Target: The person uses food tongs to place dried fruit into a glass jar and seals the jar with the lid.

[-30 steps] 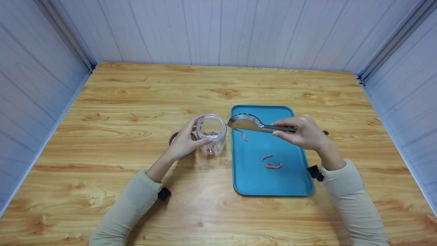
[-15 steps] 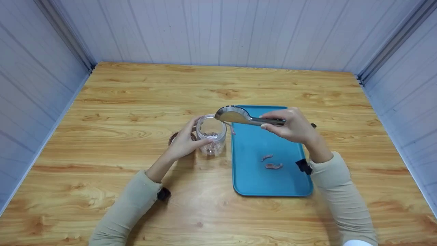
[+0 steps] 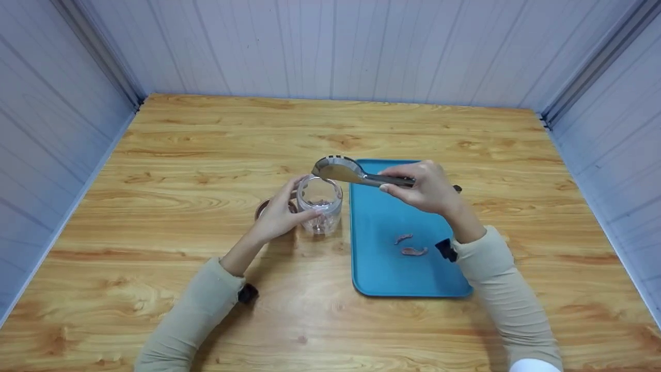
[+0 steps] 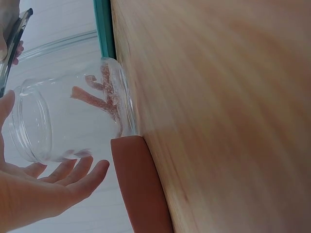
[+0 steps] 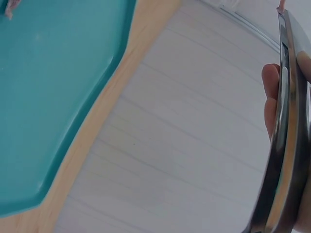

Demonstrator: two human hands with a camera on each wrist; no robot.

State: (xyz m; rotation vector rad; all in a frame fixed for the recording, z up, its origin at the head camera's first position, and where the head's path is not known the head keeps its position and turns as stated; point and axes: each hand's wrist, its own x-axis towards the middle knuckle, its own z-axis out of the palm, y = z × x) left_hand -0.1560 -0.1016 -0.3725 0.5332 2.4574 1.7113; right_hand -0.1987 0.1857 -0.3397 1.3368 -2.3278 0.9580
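My left hand (image 3: 278, 216) grips a clear jar (image 3: 331, 219) standing upright on the table, with thumb and fingers round its upper part. Inside the jar, several reddish-brown strips (image 4: 92, 99) lie toward the bottom in the left wrist view. My right hand (image 3: 422, 187) holds metal tongs (image 3: 338, 170) by the handle, their broad head over the jar's open mouth. A pinkish strip (image 5: 281, 6) shows at the tongs' tip in the right wrist view; most of it is hidden. Below the right hand lies a blue tray (image 3: 382, 274) with two small strips (image 3: 414, 251) on it.
A brown lid (image 4: 141, 184) lies on the wooden table (image 3: 217, 139) just left of the jar, partly covered by the left hand in the head view. White panelled walls (image 3: 330, 46) enclose the table at the back and both sides.
My right hand has carried the tongs leftward from above the tray to above the jar's mouth, the strip at their tip coming along. The left hand and jar have stayed in place.
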